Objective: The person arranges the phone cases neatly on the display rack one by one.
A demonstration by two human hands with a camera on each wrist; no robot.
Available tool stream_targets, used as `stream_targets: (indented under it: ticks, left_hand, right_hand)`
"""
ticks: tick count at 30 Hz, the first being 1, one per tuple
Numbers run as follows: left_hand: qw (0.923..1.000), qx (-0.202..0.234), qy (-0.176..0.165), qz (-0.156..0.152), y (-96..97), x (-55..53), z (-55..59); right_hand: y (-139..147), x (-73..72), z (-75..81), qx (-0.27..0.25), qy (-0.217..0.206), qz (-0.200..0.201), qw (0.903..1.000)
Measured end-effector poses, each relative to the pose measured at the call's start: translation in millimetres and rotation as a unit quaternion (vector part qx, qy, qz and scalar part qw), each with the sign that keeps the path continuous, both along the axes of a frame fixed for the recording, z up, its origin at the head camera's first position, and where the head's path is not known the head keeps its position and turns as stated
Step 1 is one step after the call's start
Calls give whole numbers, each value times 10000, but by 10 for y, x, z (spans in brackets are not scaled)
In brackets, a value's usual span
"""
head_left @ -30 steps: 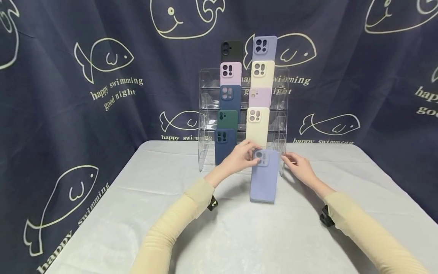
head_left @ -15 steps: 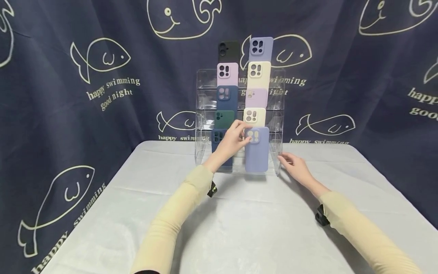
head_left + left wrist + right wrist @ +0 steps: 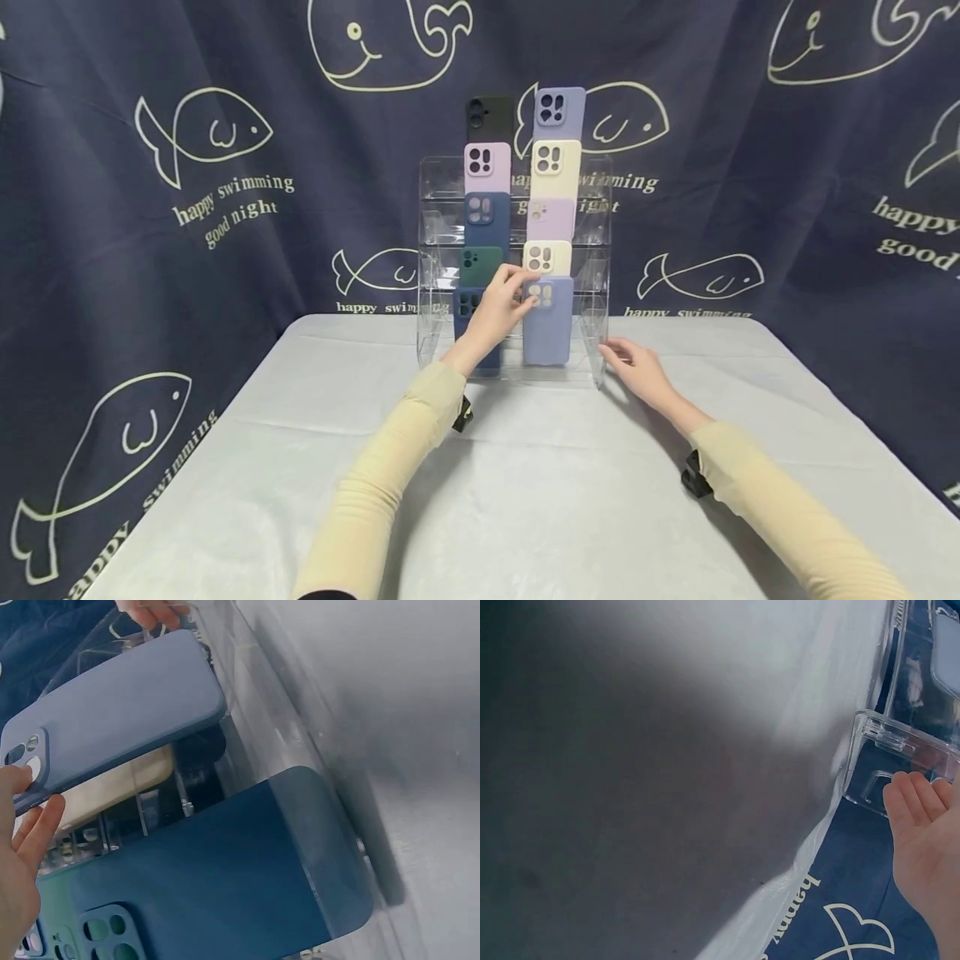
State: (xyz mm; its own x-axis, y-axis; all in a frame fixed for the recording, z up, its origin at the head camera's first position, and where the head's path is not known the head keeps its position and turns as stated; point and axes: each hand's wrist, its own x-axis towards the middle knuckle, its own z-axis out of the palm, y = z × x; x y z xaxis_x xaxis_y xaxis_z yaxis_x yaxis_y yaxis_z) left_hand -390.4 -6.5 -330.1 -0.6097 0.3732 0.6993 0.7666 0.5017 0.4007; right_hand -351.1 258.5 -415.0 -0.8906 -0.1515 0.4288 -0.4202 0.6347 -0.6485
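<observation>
My left hand (image 3: 491, 315) pinches a periwinkle phone case (image 3: 549, 335) by its upper left part, near the camera cutouts. The case stands upright at the lowest tier of a clear acrylic display rack (image 3: 589, 342), in front of a cream phone case (image 3: 558, 257). In the left wrist view the periwinkle case (image 3: 124, 705) slants over the rack's bottom tier, with the thumb over its cutouts and fingers behind. My right hand (image 3: 641, 371) rests at the rack's right side panel, fingers extended; the right wrist view shows the fingertips against the clear panel (image 3: 870, 750).
Left of it, a column of phone cases climbs the tiers: navy (image 3: 489, 360), green (image 3: 480, 265), blue (image 3: 487, 218), pink (image 3: 487, 170) and black (image 3: 491, 121). Lilac (image 3: 553, 218), cream (image 3: 558, 167) and periwinkle ones rise on the right. A pale cloth covers the table (image 3: 555, 500); a dark fish-print curtain hangs behind.
My left hand has lifted the periwinkle case from in front of the rack up and back onto its bottom tier. My right hand stays by the side panel. The whole view drifts slightly.
</observation>
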Motion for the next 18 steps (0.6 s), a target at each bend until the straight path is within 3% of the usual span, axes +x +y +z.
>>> stream_targets:
  ticks: [8, 15, 18]
  left_hand:
    - [9994, -278, 60, 219, 27, -28, -131]
    - [9991, -176, -201, 333, 16, -35, -227]
    - [9988, -214, -97, 428, 2, -47, -234]
  right_hand:
    - [19, 11, -31, 65, -173, -81, 9998]
    - [6, 7, -32, 81, -223, -46, 9997]
    - [2, -3, -13, 74, -220, -40, 9997]
